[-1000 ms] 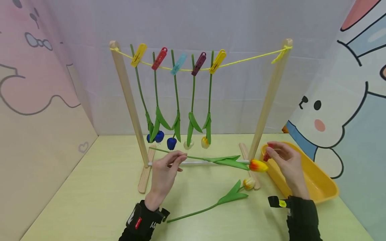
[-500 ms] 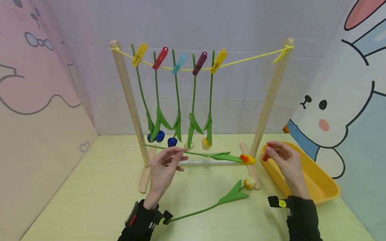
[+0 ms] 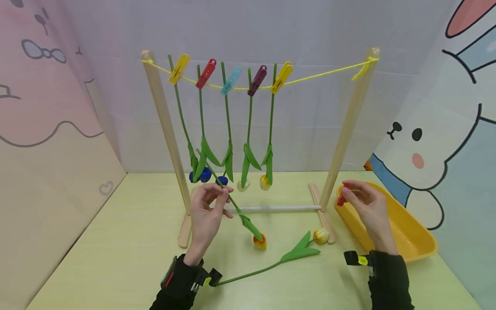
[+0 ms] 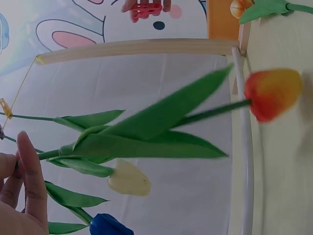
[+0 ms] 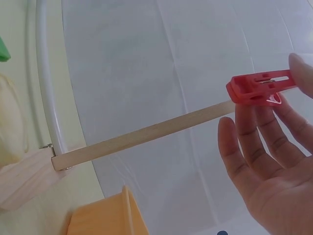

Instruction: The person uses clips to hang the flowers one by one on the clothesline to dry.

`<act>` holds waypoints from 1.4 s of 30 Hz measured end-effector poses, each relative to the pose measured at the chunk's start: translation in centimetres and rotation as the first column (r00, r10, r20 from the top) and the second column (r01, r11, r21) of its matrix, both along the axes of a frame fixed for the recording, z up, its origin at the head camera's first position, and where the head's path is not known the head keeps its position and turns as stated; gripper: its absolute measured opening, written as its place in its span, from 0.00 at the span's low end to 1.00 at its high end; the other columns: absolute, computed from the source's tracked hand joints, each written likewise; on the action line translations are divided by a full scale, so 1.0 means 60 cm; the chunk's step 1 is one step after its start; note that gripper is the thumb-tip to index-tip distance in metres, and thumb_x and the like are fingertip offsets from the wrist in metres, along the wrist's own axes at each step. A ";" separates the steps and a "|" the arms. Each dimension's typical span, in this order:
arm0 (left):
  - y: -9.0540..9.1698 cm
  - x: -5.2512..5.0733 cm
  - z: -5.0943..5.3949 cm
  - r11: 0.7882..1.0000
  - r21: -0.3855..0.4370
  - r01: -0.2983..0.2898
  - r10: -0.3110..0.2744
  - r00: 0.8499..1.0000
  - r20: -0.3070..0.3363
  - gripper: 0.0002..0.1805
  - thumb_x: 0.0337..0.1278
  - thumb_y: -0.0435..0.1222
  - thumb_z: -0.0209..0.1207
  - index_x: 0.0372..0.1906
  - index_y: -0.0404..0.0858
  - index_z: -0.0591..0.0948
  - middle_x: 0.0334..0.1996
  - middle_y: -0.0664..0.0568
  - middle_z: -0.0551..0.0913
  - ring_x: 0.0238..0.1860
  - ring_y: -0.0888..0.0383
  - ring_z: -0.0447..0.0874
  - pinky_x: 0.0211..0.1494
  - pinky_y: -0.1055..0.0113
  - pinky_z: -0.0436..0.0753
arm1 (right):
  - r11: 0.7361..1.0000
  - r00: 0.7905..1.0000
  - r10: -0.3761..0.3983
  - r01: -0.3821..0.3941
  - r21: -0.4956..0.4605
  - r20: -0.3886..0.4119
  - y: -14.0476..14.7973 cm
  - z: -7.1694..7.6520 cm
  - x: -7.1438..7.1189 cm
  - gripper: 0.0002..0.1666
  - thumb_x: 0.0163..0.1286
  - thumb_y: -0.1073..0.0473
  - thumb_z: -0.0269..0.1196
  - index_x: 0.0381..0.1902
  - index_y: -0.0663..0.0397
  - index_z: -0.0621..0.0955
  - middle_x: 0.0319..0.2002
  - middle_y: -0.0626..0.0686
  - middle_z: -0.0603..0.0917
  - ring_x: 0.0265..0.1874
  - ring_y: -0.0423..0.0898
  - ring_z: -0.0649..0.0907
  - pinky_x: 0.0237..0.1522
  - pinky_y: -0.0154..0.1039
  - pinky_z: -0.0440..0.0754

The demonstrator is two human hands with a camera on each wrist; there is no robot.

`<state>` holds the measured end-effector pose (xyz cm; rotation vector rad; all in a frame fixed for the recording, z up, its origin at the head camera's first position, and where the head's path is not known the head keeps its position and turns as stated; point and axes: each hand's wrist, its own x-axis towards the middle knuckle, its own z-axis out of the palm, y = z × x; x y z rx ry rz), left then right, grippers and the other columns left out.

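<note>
My left hand point(image 3: 207, 213) pinches the green stem of an orange-red and yellow tulip point(image 3: 260, 241), whose bloom tilts down to the right above the table. In the left wrist view the same tulip point(image 4: 274, 93) fills the middle, leaves spread. Between thumb and fingers of my right hand point(image 3: 368, 211) is a red clothespin point(image 5: 259, 88), held beside the yellow basin. On the yellow line point(image 3: 317, 77) several tulips hang bloom-down, each by a clothespin: yellow point(image 3: 179, 69), red point(image 3: 206, 74), light blue point(image 3: 231, 81), dark purple point(image 3: 257, 80) and another yellow point(image 3: 281, 78).
A cream-yellow tulip point(image 3: 300, 252) lies on the table in front. The wooden frame has a left post point(image 3: 166, 133), a right post point(image 3: 350, 129) and a white lower bar point(image 3: 275, 209). At the right stands the yellow basin point(image 3: 410, 234). Rabbit-printed cloth point(image 3: 434, 150) borders the right.
The tulip in my left hand has swung from nearly level to slanting, its bloom moving down and left and its stem end rising. My right hand with the red clothespin stays nearly still.
</note>
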<state>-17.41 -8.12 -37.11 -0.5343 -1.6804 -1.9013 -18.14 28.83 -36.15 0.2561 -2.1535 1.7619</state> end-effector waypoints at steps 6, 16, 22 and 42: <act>0.003 -0.004 0.000 1.000 -0.006 -0.002 0.002 1.000 0.024 0.11 0.64 0.22 0.59 0.48 0.21 0.72 0.37 0.67 0.89 0.34 0.68 0.85 0.21 0.74 0.79 | 0.998 0.999 0.027 -0.029 -0.047 -0.031 0.004 0.006 -0.006 0.12 0.74 0.66 0.60 0.51 0.48 0.84 0.36 0.36 0.88 0.34 0.35 0.84 0.47 0.20 0.79; 0.021 -0.040 -0.019 0.993 -0.084 0.077 -0.086 0.990 -0.111 0.14 0.68 0.30 0.60 0.55 0.32 0.81 0.43 0.47 0.90 0.32 0.65 0.79 0.22 0.73 0.77 | 0.987 0.984 0.067 -0.089 -0.135 -0.163 0.012 0.041 -0.018 0.13 0.73 0.68 0.60 0.52 0.54 0.83 0.38 0.41 0.88 0.37 0.36 0.84 0.46 0.22 0.81; 0.029 -0.049 -0.015 0.988 -0.151 0.037 -0.050 0.995 -0.082 0.13 0.67 0.30 0.61 0.53 0.32 0.82 0.44 0.44 0.89 0.37 0.59 0.82 0.23 0.70 0.78 | 0.989 0.985 -0.041 0.016 -0.145 -0.167 0.008 0.066 -0.022 0.14 0.73 0.66 0.61 0.54 0.55 0.83 0.42 0.39 0.87 0.43 0.34 0.83 0.51 0.19 0.78; 0.055 -0.115 -0.026 0.957 -0.277 0.085 -0.107 0.992 -0.066 0.15 0.67 0.38 0.63 0.56 0.40 0.83 0.46 0.48 0.89 0.43 0.58 0.85 0.27 0.72 0.80 | 0.978 0.947 -0.181 0.202 0.053 -0.266 0.001 0.144 -0.063 0.16 0.77 0.62 0.55 0.59 0.54 0.77 0.42 0.35 0.82 0.40 0.34 0.81 0.51 0.18 0.77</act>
